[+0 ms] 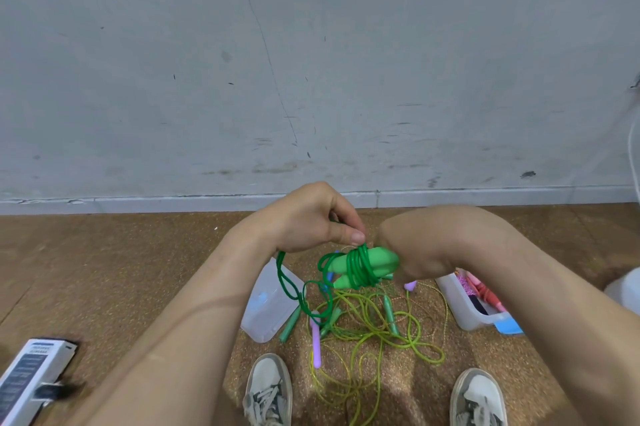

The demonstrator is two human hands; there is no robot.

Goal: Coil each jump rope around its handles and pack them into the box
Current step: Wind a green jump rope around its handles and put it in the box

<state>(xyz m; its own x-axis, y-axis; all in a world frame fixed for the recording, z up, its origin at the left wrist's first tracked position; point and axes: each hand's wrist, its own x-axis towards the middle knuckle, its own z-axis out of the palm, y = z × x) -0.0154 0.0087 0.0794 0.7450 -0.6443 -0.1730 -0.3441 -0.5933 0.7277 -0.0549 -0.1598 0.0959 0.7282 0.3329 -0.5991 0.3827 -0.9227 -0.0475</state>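
A: What are the hands doing?

B: The left hand (311, 217) pinches the green rope (360, 264) between thumb and finger, just above the green handles (381, 257), probably to keep each turn taut. The right hand (412, 249) grips the handles' far ends, holding the pair side by side.

A: And the rest?

B: A loose loop (291, 283) hangs under the left wrist, not yet wound. The box (460, 308) sits on the floor (104, 269), lower right, well apart.

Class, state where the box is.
Head view, right of centre: the box sits on the floor beside the loose ropes, partly behind the right forearm.
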